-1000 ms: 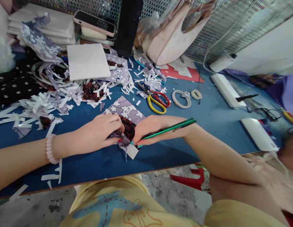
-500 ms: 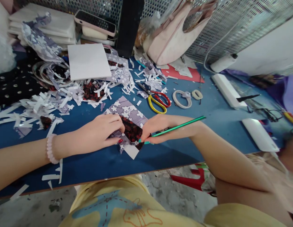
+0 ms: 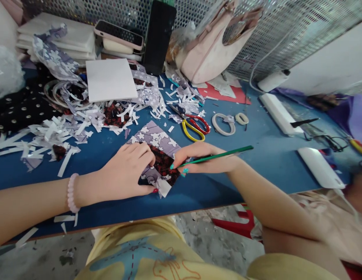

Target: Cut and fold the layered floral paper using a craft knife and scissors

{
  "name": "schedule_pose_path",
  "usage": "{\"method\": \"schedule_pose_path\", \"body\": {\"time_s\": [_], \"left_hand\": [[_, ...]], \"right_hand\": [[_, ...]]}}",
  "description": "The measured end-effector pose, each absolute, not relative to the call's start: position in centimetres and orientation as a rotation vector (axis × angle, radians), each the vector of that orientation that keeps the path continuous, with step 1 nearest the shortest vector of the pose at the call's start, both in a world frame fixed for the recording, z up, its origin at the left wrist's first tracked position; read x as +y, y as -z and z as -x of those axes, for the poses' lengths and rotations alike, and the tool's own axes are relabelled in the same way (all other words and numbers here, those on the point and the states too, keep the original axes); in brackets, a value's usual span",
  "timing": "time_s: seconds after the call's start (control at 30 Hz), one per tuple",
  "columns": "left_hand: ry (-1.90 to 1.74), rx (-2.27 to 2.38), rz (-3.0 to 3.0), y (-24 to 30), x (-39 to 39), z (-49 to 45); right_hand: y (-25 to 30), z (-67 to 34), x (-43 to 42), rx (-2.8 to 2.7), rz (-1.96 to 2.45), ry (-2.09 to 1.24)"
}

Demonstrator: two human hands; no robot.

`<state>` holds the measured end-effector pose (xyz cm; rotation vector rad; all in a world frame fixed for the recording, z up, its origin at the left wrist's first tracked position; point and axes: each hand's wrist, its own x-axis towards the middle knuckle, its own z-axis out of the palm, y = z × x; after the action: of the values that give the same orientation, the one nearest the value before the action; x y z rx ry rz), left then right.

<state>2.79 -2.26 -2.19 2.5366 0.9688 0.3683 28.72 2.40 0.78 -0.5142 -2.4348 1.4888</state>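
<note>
One palm-down left hand (image 3: 132, 168) is pressed on the floral piece (image 3: 158, 136), its thumb, spread from the fingers, having been shifted toward the white corner (image 3: 165, 189); firmer bracing is suggested. Between the hands, the dark strip (image 3: 162, 161) is exposed. By the right hand (image 3: 201, 157), set apart, a slender green tool (image 3: 224, 154) is gripped.

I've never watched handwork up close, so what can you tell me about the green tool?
The green tool is slim, straight and smooth-looking; its material is unclear. The right hand pinches it near one end, close to the red-and-black fabric. Whether it touches the fabric is unclear. Its other end slants out behind the fingers.
</note>
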Motion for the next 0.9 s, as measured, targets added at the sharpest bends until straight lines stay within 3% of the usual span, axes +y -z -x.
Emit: {"method": "schedule_pose_path", "body": {"time_s": [0.5, 0.9], "left_hand": [[-0.342, 0.885, -2.547, 2.3, -2.0, -2.3], [-0.289, 0.845, -2.54, 2.1, -1.6, -1.8]], "right_hand": [[-0.3, -29.0, 0.6, -2.556, 0.329, -1.416], [-0.1, -27.1, 2.0, -2.406, 0.372, -1.638]]}}
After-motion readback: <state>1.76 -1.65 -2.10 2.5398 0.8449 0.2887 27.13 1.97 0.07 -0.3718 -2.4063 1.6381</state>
